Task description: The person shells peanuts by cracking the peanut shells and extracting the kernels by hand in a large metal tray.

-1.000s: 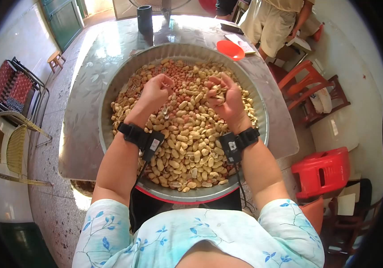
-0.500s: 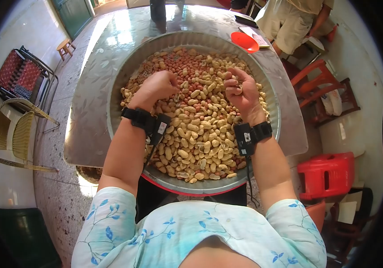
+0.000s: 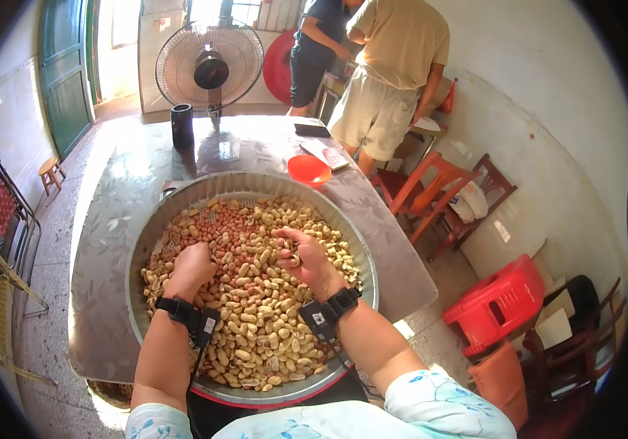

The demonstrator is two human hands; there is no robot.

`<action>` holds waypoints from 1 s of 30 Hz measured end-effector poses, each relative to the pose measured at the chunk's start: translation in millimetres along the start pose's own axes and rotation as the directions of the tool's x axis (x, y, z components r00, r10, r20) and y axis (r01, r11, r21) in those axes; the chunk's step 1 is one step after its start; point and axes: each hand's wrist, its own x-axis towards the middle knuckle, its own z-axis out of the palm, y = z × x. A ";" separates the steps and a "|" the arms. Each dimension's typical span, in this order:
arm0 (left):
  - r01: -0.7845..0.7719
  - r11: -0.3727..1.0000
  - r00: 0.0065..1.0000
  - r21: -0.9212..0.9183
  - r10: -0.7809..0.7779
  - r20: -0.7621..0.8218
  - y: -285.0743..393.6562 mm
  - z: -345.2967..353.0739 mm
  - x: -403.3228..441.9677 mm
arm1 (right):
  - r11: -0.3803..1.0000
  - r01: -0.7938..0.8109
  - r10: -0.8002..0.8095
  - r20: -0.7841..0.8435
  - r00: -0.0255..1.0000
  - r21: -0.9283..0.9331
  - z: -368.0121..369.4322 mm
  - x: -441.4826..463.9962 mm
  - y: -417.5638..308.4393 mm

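L hand (image 3: 194, 269) down by the peanuts (image 3: 270, 329), fingers tucked (grip hidden, can't tell); R hand (image 3: 305, 259), palm up, curls round a few! Rest fill the rd. metal pan (image 3: 255, 183) on the tbl. (image 3: 105, 314)

Pan (image 3: 248, 184) on table (image 3: 102, 293), lower ctr. of frame, w/ peanuts (image 3: 270, 322) within; L hand (image 3: 194, 267) over L half, R hand (image 3: 306, 261) over R. Bowl (image 3: 309, 170) behind pan; fan (image 3: 210, 69) at far edge, upper L; stool (image 3: 51, 175) far L.

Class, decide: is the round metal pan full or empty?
Well filled, though not to the brim: unshelled peanuts and pink kernels spread across the pan, with its fluted far wall bare above them.
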 end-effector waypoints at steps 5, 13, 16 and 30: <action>-0.027 0.997 1.000 0.069 0.027 0.002 5.7 -5.3 -3.9 | 0.998 -0.063 0.064 0.046 0.997 -0.027 7.0 -2.8 10.2; -0.282 0.863 0.959 -0.419 0.243 -0.144 46.5 -32.0 -30.5 | 0.896 -0.141 0.214 0.130 0.968 -0.422 42.0 -21.5 32.0; -0.316 0.812 0.948 -0.490 0.285 -0.140 49.8 -20.2 -33.2 | 0.881 -0.114 0.215 0.175 0.961 -0.458 34.9 -15.8 38.7; -0.245 0.923 0.952 0.296 0.171 0.255 2.3 -42.8 -29.0 | 0.980 -0.013 0.062 0.242 0.968 -0.198 13.7 -0.7 18.8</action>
